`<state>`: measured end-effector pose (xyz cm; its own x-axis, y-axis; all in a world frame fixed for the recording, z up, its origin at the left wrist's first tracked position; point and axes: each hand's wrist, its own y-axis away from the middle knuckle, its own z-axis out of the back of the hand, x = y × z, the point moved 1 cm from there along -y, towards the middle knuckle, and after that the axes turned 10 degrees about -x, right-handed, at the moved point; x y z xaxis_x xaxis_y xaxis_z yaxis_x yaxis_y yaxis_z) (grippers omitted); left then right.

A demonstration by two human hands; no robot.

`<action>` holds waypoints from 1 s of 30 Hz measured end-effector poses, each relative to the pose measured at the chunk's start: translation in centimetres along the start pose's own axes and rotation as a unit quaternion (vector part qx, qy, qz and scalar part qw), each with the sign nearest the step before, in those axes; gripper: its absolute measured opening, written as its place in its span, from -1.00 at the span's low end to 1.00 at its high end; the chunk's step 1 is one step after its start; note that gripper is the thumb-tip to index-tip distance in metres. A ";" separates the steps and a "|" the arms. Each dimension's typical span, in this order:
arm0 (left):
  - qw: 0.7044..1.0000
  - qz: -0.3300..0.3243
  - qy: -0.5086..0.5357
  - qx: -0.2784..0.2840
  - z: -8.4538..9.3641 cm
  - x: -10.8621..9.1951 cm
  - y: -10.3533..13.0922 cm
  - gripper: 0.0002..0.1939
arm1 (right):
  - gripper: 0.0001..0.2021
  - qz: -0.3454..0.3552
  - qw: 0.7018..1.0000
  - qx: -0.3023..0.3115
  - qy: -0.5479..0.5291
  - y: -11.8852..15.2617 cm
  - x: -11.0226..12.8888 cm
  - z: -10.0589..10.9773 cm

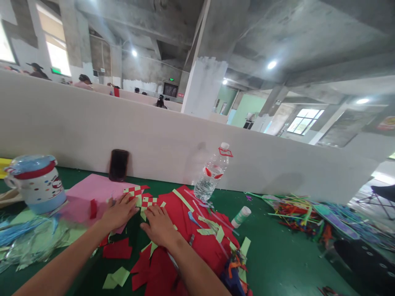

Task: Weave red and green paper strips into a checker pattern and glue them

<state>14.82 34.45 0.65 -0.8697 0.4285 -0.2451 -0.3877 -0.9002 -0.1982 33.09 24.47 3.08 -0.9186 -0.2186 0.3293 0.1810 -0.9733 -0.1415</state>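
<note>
Currently: left hand [121, 211] and right hand [160, 224], fingers lightly spread, palms down, touching red-and-green woven paper strips [150, 201], pinching unclear.

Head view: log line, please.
left hand: on woven paper strips | right hand: beside it, at strips | bottle: upright, capped

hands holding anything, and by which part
Left hand and right hand rest fingers at the near edge of red and pale-green checkered paper; whether they grip cannot be told.
</note>
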 end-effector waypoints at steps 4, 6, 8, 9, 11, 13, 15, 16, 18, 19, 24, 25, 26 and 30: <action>1.000 -0.004 -0.003 -0.012 0.2 -0.2 0.1 -0.51 | -0.51 0.005 1.000 0.000 0.000 -0.2 0.0 -0.1; 1.000 -0.007 -0.001 -0.018 0.4 -0.3 0.1 -0.50 | -0.53 0.009 1.000 0.003 0.000 -0.3 0.0 0.0; 1.000 -0.015 0.002 -0.021 0.6 -0.5 0.2 -0.49 | -0.53 0.014 1.000 0.006 0.000 -0.3 0.1 0.2; 1.000 -0.022 0.002 -0.020 0.6 -0.7 0.2 -0.48 | -0.52 0.016 1.000 0.006 0.000 -0.3 0.2 0.3; 0.999 -0.034 -0.003 -0.014 0.8 -1.1 0.3 -0.49 | -0.54 0.017 1.000 0.001 0.002 -0.2 0.1 0.8; 0.999 -0.041 -0.011 -0.006 1.1 -1.5 0.3 -0.50 | -0.56 0.007 1.000 -0.007 0.009 0.2 -0.5 1.6; 0.999 -0.043 -0.017 -0.001 1.6 -1.7 0.3 -0.49 | -0.56 -0.016 1.000 -0.017 0.020 0.8 -1.6 2.5; 0.999 -0.041 -0.020 0.001 1.8 -1.8 0.4 -0.46 | -0.54 -0.030 0.999 -0.020 0.027 1.3 -2.3 3.0; 0.999 -0.027 -0.029 0.005 2.5 -1.8 0.8 -0.44 | -0.51 -0.057 0.997 -0.020 0.040 2.4 -3.6 3.9; 0.999 -0.018 -0.035 0.008 2.9 -1.9 1.2 -0.44 | -0.50 -0.068 0.997 -0.017 0.045 3.0 -4.2 4.2; 0.997 -0.022 -0.049 0.052 4.6 -3.7 6.4 -0.45 | -0.51 -0.086 0.995 0.007 0.052 5.7 -5.4 4.4; 0.996 -0.038 -0.044 0.066 4.9 -4.4 8.0 -0.44 | -0.51 -0.087 0.995 0.008 0.052 6.0 -5.4 4.2; 0.995 -0.051 -0.039 0.077 5.1 -5.0 9.7 -0.43 | -0.51 -0.090 0.995 0.007 0.052 6.3 -5.4 4.0; 0.987 -0.098 -0.004 0.129 5.0 -5.8 16.2 -0.33 | -0.48 -0.101 0.994 -0.004 0.047 6.8 -5.2 3.4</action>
<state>12.09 16.96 3.57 -0.7728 0.5960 -0.2179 -0.6120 -0.7908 0.0072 40.30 18.75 3.56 -0.9647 -0.0110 0.2631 -0.0127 -0.9960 -0.0881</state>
